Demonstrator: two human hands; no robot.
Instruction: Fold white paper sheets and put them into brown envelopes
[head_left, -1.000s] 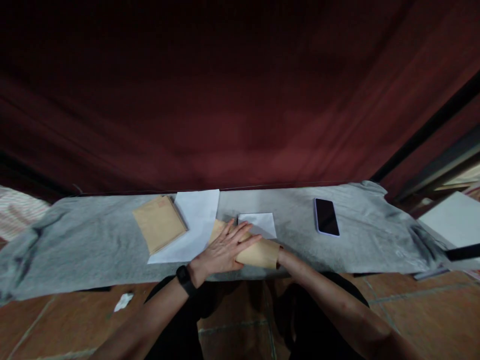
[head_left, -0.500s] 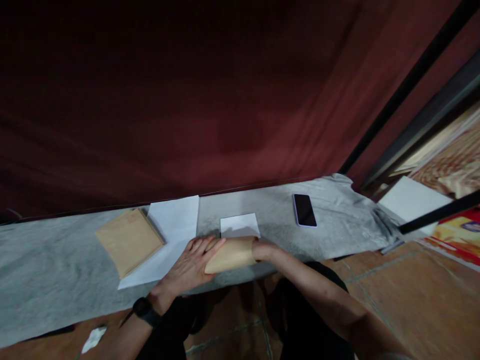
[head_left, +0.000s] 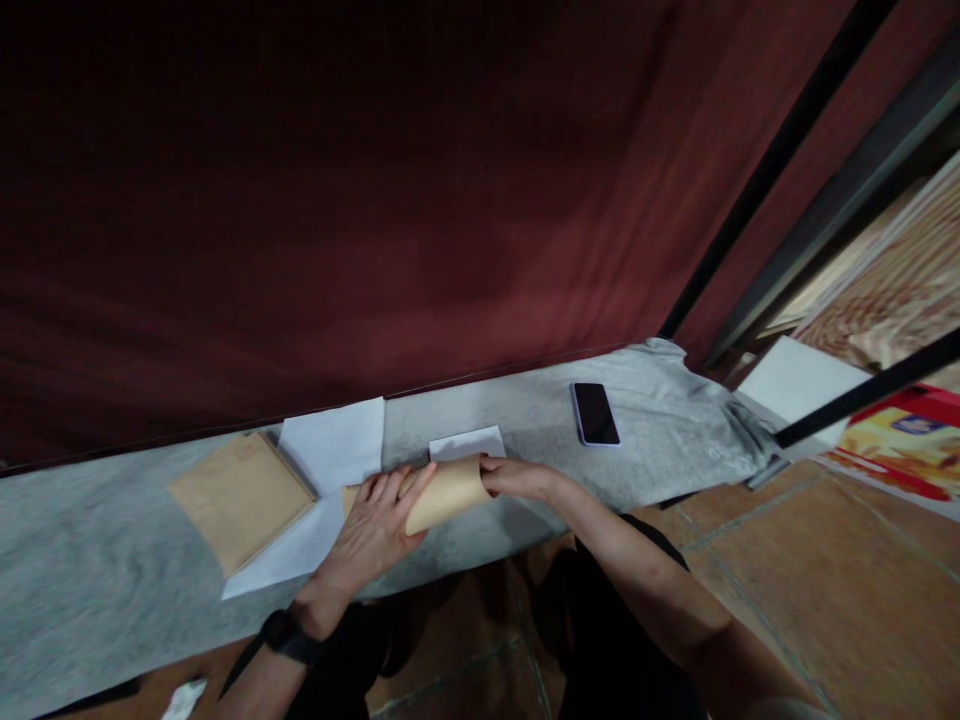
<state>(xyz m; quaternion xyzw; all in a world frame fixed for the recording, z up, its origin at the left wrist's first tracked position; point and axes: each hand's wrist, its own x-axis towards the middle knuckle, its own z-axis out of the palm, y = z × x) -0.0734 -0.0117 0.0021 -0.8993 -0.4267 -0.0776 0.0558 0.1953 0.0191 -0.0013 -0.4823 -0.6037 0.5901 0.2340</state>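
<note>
My left hand (head_left: 381, 522) grips a brown paper bag (head_left: 452, 493) from its left, thumb over the top and fingers wrapped round the far side. The bag lies sideways, bulging, its mouth facing right. Into that mouth goes my right hand (head_left: 504, 474); its fingers are hidden inside, so I cannot see whether they hold anything. Just behind the bag lies a small white paper (head_left: 471, 442), partly covered by it. To the left, a stack of flat brown paper bags (head_left: 244, 500) rests partly on white paper sheets (head_left: 337, 440).
All this sits on a narrow bench covered with grey cloth (head_left: 90, 560). A phone (head_left: 596, 413) lies at the right. Behind the bench hangs a dark red curtain (head_left: 450, 250). A white box (head_left: 802, 385) and a red-yellow package (head_left: 907, 440) are at the far right.
My right hand has gone in and out little, its wrist now showing more at the bag's mouth. The bag has tilted up slightly at its right end. The whole view has shifted a little.
</note>
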